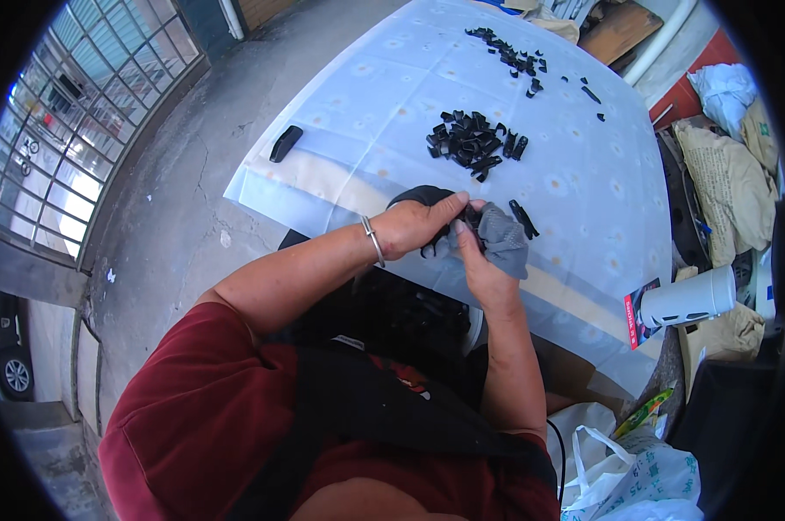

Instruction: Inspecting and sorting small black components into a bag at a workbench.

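1. Black piece held between both hands, above the table's near edge; it is mostly hidden by fingers, so its long axis and direction cannot be told.
2. Left hand: thumb extended toward the right, pressed close to the piece; dark cloth covers its other fingers, whose exact pose is hidden. One silver bracelet circles the wrist.
3. Right hand: thumb pointing up and pinching close at the piece; grey cloth covers the other fingers.
4. One loose clip, black, lies just right of the grey cloth, its long axis running from upper left to lower right.
5. Two black heaps on the pale, flowered table: a near pile beyond the hands and a far cluster. Both overlap too much to count.
6. One black block lies near the left edge, slanting toward the upper right.
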The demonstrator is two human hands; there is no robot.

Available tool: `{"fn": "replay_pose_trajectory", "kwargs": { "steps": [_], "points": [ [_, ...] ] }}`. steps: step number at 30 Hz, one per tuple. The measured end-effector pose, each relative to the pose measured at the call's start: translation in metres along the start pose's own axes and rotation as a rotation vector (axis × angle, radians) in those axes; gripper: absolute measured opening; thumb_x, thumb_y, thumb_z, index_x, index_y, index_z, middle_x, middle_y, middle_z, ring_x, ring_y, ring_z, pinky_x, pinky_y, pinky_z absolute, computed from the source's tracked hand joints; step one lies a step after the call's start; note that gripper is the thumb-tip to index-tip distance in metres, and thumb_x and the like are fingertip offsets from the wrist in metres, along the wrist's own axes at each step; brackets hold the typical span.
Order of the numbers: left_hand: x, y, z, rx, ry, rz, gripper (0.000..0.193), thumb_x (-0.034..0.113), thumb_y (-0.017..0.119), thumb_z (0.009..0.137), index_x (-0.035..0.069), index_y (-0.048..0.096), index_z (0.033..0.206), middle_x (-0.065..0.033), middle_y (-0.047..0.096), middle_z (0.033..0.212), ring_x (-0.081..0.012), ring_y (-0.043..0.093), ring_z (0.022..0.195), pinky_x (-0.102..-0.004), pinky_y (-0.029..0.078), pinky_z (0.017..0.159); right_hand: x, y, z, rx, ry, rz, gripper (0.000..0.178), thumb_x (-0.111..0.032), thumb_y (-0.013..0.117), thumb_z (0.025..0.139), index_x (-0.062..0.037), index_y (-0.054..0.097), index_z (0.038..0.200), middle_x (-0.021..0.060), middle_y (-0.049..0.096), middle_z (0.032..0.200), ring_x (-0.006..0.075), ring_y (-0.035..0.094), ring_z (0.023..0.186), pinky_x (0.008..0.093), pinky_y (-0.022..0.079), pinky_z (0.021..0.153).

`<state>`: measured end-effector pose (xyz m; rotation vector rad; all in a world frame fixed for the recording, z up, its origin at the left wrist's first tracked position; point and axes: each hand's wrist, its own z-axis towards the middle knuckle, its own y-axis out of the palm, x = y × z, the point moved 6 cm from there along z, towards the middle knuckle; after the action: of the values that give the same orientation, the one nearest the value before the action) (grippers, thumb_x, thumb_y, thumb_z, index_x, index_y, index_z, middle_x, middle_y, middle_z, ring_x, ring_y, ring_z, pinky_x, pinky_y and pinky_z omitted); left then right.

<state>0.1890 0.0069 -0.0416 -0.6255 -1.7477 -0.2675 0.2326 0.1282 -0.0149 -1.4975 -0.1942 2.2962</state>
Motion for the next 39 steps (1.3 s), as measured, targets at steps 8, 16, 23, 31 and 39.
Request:
{"fn": "replay_pose_trajectory", "kwargs": {
  "steps": [8,16,23,31,39],
  "points": [
    [0.014,-0.014,-0.011,0.046,0.279,0.186,0.044,0.041,0.041,0.089,0.0,0.058,0.087,-0.0016,0.052,0.065,-0.0094,0.042,0.06,-0.0257,0.039,0.056,-0.012,-0.017,-0.011,-0.096,-0.272,-0.328,0.02,-0.015,0.059,0.077,-0.0007,0.059,0.091,0.0154,0.059,0.082,0.0313,0.056,0.074,0.0372,0.044,0.067],
    [0.018,-0.006,-0.007,-0.074,0.368,0.344,0.046,0.04,0.034,0.091,0.0,0.055,0.084,-0.0196,0.055,0.073,-0.033,0.05,0.066,-0.0363,0.042,0.065,-0.016,-0.015,-0.016,-0.211,-0.339,-0.483,0.024,-0.017,0.061,0.079,-0.0007,0.058,0.097,0.013,0.06,0.089,0.0244,0.058,0.08,0.0323,0.045,0.071],
    [0.027,0.008,-0.009,-0.026,0.516,0.555,0.04,0.032,0.034,0.09,-0.001,0.054,0.078,-0.0222,0.055,0.075,-0.0401,0.051,0.074,-0.0408,0.042,0.067,-0.011,0.001,-0.022,-0.204,-0.333,-0.551,0.021,-0.016,0.063,0.076,-0.0014,0.059,0.091,0.014,0.061,0.084,0.0285,0.059,0.078,0.0343,0.045,0.07],
    [0.091,-0.012,-0.057,0.129,0.621,0.821,0.039,0.035,0.043,0.086,0.001,0.059,0.079,-0.0182,0.059,0.074,-0.0342,0.056,0.068,-0.0375,0.045,0.064,-0.002,0.013,-0.028,-0.559,-0.177,-0.337,0.02,-0.02,0.057,0.079,-0.0024,0.059,0.087,0.015,0.06,0.082,0.0326,0.057,0.077,0.0399,0.044,0.07],
    [0.153,0.052,-0.164,-0.596,1.143,-0.176,0.032,0.029,0.048,0.083,-0.001,0.059,0.087,-0.0127,0.06,0.07,-0.0214,0.059,0.064,-0.0336,0.046,0.061,-0.008,0.015,-0.022,-0.524,-0.178,-0.291,0.019,-0.019,0.053,0.079,-0.001,0.057,0.086,0.0168,0.056,0.073,0.0341,0.055,0.071,0.0402,0.043,0.065]
  ]
}}
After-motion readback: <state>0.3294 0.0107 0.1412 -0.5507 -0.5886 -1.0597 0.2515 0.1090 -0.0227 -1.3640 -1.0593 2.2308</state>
